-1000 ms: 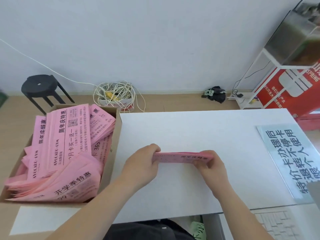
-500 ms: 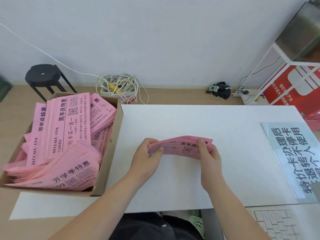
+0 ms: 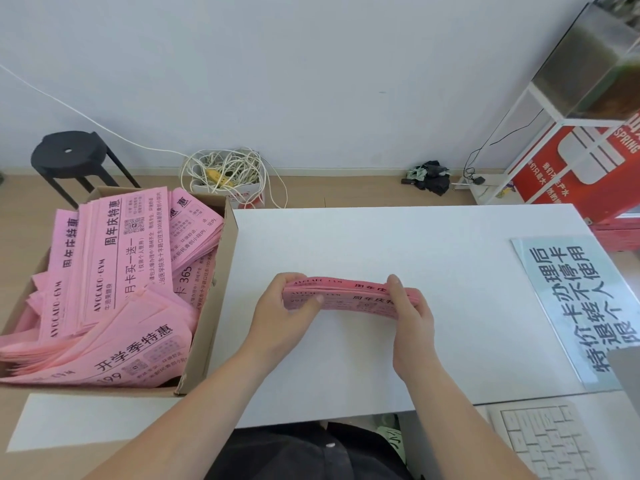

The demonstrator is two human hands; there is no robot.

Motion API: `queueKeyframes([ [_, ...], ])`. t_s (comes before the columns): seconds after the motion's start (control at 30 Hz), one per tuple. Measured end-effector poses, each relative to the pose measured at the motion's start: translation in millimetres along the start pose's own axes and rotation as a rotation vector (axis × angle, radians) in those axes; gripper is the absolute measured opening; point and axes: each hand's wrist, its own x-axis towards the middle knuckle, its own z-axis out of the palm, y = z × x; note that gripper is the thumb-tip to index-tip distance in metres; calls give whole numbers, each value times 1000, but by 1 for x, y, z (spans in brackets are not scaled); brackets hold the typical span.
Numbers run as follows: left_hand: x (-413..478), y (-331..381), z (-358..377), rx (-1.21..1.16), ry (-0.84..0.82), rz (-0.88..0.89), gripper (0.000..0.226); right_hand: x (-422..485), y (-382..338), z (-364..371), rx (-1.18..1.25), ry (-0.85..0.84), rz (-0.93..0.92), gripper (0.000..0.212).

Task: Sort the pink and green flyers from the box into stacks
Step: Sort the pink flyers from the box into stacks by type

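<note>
A thick bundle of pink flyers (image 3: 349, 295) is held between both hands just above the middle of the white table (image 3: 381, 244). My left hand (image 3: 284, 313) grips its left end, thumb on the front face. My right hand (image 3: 410, 317) grips the right end, fingers curled over the top. The bundle lies nearly flat and its front edge faces me. At the left, a cardboard box (image 3: 207, 327) is heaped with more pink flyers (image 3: 114, 278). No green flyer shows.
A pale blue printed sign (image 3: 575, 303) lies on the table's right side. A white keyboard (image 3: 543, 441) sits at the lower right. A black stool (image 3: 69, 157), a tangle of white cable (image 3: 225, 171) and a white rack (image 3: 540, 133) stand on the floor beyond.
The bundle went from edge-on to tilted up with its printed face showing, and is now lower and flatter again. Both hands kept hold of its ends.
</note>
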Motion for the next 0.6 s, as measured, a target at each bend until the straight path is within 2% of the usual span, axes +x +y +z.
queueKeyframes([
  [0.2,2,17,7,-52,51,-26,25,1,3,-1,14,29,-13,26],
  [0.27,5,16,9,-19,80,-15,18,1,3,-2,25,6,2,30],
  [0.33,7,16,9,-32,77,4,14,-1,0,-4,6,-43,15,43],
  [0.4,5,14,7,-53,17,8,15,-1,-1,-10,-35,-116,-7,58],
  [0.47,2,12,3,-43,-55,-10,22,0,0,-18,-91,-206,-21,63],
  [0.53,2,7,0,33,-110,-19,35,3,3,-23,-142,-248,-29,55],
  [0.6,7,4,-2,197,-104,17,38,7,7,-22,-188,-193,-22,35],
])
